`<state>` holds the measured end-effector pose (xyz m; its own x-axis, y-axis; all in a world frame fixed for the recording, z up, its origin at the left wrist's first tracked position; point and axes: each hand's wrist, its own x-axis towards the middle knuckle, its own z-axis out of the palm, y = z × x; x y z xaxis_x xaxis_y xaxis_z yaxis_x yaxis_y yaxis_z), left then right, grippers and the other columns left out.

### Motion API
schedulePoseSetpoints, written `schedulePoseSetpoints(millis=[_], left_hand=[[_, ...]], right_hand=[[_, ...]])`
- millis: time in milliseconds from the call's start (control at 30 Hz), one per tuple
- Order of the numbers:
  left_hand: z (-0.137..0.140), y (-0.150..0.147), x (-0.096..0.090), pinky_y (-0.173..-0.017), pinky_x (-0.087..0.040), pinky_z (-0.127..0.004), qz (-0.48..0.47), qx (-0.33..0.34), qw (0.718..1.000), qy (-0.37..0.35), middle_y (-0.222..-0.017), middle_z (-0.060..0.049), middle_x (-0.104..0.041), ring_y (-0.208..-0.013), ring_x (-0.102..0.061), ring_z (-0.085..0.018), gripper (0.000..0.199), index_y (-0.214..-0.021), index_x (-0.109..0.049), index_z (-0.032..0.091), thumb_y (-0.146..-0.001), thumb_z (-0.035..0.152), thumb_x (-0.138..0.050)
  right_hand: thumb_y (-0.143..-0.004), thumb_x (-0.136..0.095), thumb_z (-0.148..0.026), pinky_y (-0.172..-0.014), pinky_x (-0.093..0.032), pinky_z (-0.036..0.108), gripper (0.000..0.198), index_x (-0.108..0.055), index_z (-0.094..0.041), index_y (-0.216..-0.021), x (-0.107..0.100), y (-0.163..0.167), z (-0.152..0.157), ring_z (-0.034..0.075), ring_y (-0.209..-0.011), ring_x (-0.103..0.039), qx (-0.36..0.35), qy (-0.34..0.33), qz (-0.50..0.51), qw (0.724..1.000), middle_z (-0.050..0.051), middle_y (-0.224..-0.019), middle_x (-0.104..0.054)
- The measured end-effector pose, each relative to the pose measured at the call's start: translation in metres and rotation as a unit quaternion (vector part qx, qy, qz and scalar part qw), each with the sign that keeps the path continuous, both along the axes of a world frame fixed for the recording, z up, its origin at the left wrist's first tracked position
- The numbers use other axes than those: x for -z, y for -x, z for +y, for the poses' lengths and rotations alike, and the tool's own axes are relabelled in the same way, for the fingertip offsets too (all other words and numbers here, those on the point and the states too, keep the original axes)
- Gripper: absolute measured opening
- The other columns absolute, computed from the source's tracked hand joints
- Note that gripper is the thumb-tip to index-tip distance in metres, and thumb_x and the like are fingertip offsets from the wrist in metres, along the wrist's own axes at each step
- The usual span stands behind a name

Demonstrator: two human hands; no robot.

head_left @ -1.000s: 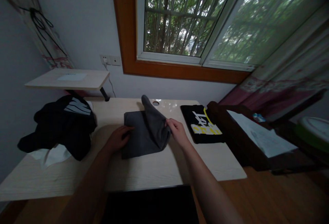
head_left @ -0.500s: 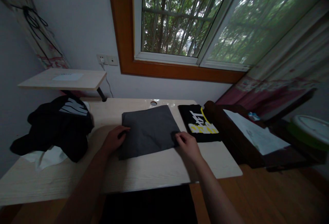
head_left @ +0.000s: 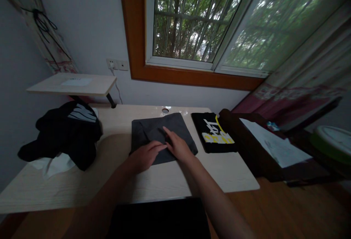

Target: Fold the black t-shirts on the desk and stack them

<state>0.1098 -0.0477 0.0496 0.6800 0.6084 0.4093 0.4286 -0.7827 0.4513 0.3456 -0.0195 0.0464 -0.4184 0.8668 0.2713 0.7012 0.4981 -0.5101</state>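
Observation:
A dark grey folded garment (head_left: 179,126) lies flat on the pale wooden desk (head_left: 227,175), with a crease on its left half. My left hand (head_left: 145,155) rests over its lower left part, fingers stretched toward the middle. Beside it, my right hand (head_left: 178,147) lies on the cloth with fingers extended away from me. The fingertips of both hands come close together near the garment's centre, and neither hand grips the fabric. Parts of the front edge are hidden under my hands.
To the right is a folded black T-shirt (head_left: 200,122) with white and yellow print. A black garment heap (head_left: 63,133) with white cloth (head_left: 56,166) sits at left, near a small raised shelf (head_left: 100,86). A dark wooden piece of furniture (head_left: 242,147) adjoins the desk's right side.
Both hands have moved inward from the grey garment's side edges to its middle. The right hand has let go of the right edge, and the fingers now lie stretched on the cloth.

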Motion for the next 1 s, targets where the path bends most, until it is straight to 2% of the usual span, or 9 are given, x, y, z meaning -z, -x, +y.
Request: schedulePoseSetpoints(millis=[67, 133, 233, 333, 433, 500, 667, 800, 1000], left_hand=[[-0.008, -0.011, -0.004, -0.103, -0.053, -0.033, 0.017, 0.017, 0.999, 0.026, -0.134, -0.008, -0.059, -0.121, -0.061, -0.017, 0.052, -0.146, -0.046, 0.029, -0.098, 0.011, -0.039], [-0.014, -0.017, -0.005, -0.103, -0.053, -0.033, 0.019, 0.019, 0.999, 0.047, -0.134, -0.008, -0.06, -0.121, -0.062, -0.018, 0.048, -0.143, -0.049, 0.029, -0.098, 0.013, -0.042], [-0.014, -0.013, -0.002, -0.098, -0.055, -0.032, -0.013, 0.008, 0.997, 0.08, -0.129, -0.009, -0.062, -0.112, -0.066, -0.018, 0.041, -0.139, -0.053, 0.027, -0.1, 0.021, -0.047], [-0.003, 0.004, 0.002, -0.095, -0.055, -0.034, -0.053, -0.026, 0.995, 0.083, -0.121, -0.01, -0.065, -0.107, -0.066, -0.018, 0.034, -0.133, -0.057, 0.024, -0.101, 0.025, -0.044], [0.014, 0.025, 0.01, -0.102, -0.052, -0.041, -0.06, -0.107, 0.991, 0.049, -0.119, -0.01, -0.065, -0.112, -0.063, -0.02, 0.03, -0.126, -0.061, 0.024, -0.1, 0.023, -0.045], [0.023, 0.038, 0.018, -0.105, -0.049, -0.045, -0.032, -0.141, 0.988, 0.044, -0.124, -0.009, -0.063, -0.116, -0.06, -0.022, 0.032, -0.127, -0.062, 0.025, -0.096, 0.024, -0.054], [0.031, 0.055, 0.036, -0.104, -0.047, -0.047, 0.064, -0.149, 0.984, 0.074, -0.128, -0.008, -0.061, -0.118, -0.055, -0.027, 0.046, -0.13, -0.063, 0.029, -0.086, 0.036, -0.072], [0.03, 0.057, 0.034, -0.092, -0.049, -0.039, 0.09, -0.146, 0.982, 0.076, -0.11, -0.007, -0.065, -0.101, -0.06, -0.023, 0.029, -0.113, -0.071, 0.026, -0.089, 0.043, -0.067], [0.028, 0.065, 0.024, -0.085, -0.047, -0.037, 0.128, -0.108, 0.983, 0.072, -0.098, -0.006, -0.066, -0.093, -0.059, -0.022, 0.016, -0.097, -0.071, 0.025, -0.095, 0.029, -0.056]], right_hand=[[-0.092, -0.054, -0.011, -0.081, -0.051, 0.028, 0.071, -0.034, -0.033, -0.156, -0.002, 0.003, 0.005, 0.018, -0.095, -0.064, -0.039, 0.013, -0.035, 0.999, 0.005, -0.111, -0.062], [-0.092, -0.054, -0.009, -0.079, -0.05, 0.025, 0.055, -0.056, -0.031, -0.142, 0.0, 0.004, 0.007, 0.017, -0.091, -0.064, -0.065, 0.025, -0.058, 0.996, 0.003, -0.104, -0.063], [-0.089, -0.055, -0.007, -0.081, -0.05, 0.025, 0.038, -0.07, -0.026, -0.118, 0.005, -0.003, 0.006, 0.017, -0.092, -0.065, -0.06, 0.014, -0.043, 0.997, 0.004, -0.102, -0.064], [-0.088, -0.055, -0.007, -0.084, -0.051, 0.028, 0.034, -0.069, -0.025, -0.113, 0.01, -0.018, -0.001, 0.018, -0.095, -0.065, -0.02, -0.013, 0.004, 1.0, 0.004, -0.104, -0.065], [-0.089, -0.054, -0.012, -0.085, -0.052, 0.031, 0.027, -0.068, -0.024, -0.109, 0.01, -0.04, -0.012, 0.02, -0.096, -0.065, 0.029, -0.038, 0.064, 0.997, 0.005, -0.101, -0.067], [-0.09, -0.054, -0.016, -0.086, -0.052, 0.033, 0.023, -0.068, -0.024, -0.107, 0.009, -0.056, -0.019, 0.021, -0.097, -0.065, 0.061, -0.054, 0.096, 0.992, 0.006, -0.1, -0.068], [-0.092, -0.052, -0.021, -0.083, -0.053, 0.035, 0.021, -0.068, -0.024, -0.104, 0.009, -0.09, -0.038, 0.023, -0.094, -0.065, 0.117, -0.067, 0.096, 0.986, 0.007, -0.099, -0.068], [-0.088, -0.054, -0.021, -0.077, -0.053, 0.034, 0.022, -0.069, -0.023, -0.103, 0.008, -0.106, -0.051, 0.022, -0.087, -0.063, 0.098, -0.047, 0.052, 0.993, 0.007, -0.093, -0.064], [-0.08, -0.055, -0.017, -0.086, -0.051, 0.042, 0.019, -0.071, -0.023, -0.088, -0.011, -0.107, -0.053, 0.026, -0.097, -0.059, 0.039, -0.053, 0.028, 0.997, 0.008, -0.096, -0.06]])
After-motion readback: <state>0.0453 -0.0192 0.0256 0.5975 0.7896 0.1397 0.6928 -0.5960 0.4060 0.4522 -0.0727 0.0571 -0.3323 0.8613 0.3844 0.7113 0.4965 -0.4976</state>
